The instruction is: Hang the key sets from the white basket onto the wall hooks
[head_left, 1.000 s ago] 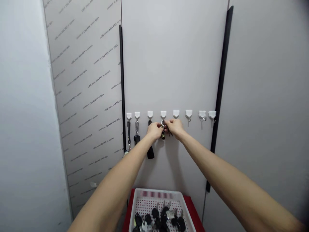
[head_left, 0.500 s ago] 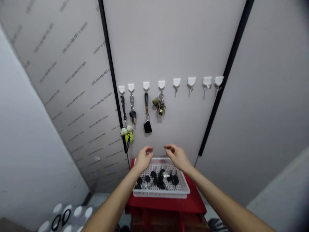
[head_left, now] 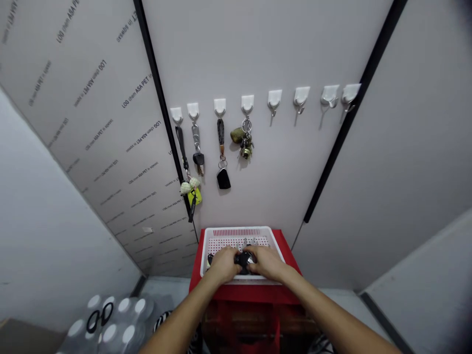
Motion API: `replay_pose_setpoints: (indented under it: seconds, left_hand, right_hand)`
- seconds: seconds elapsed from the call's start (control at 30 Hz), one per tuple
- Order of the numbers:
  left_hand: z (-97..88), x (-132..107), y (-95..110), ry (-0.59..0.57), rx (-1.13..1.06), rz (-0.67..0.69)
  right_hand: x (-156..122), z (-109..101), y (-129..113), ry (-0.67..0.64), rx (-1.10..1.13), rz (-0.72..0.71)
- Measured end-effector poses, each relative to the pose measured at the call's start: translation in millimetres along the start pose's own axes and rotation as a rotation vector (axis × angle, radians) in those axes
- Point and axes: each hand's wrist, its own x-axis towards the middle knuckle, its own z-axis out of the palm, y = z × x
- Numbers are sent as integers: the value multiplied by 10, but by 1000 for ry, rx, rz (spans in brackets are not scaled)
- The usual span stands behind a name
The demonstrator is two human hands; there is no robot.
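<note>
Now got left hand and right hand inside white basket, at black-headed keys lying there; can't tell fingers clamped or just touching. See four keyrings hanging on white hooks above.

Hands close together, fingers curled, arms extended

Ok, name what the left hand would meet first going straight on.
Likely the black keys in the white basket, close by the left hand; whether they touch is unclear.
</note>
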Motion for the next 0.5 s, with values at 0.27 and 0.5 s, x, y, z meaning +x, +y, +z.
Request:
replay_pose_setpoints:
  seconds: [0.27, 0.5]
  left_hand:
    - [27, -46, -19, 69, -141, 4]
    - [-20, 14, -101, 254, -735, -233]
  right_hand:
    - [-52, 36, -21, 156, 95, 93]
    - [-108, 84, -24, 188, 160, 115]
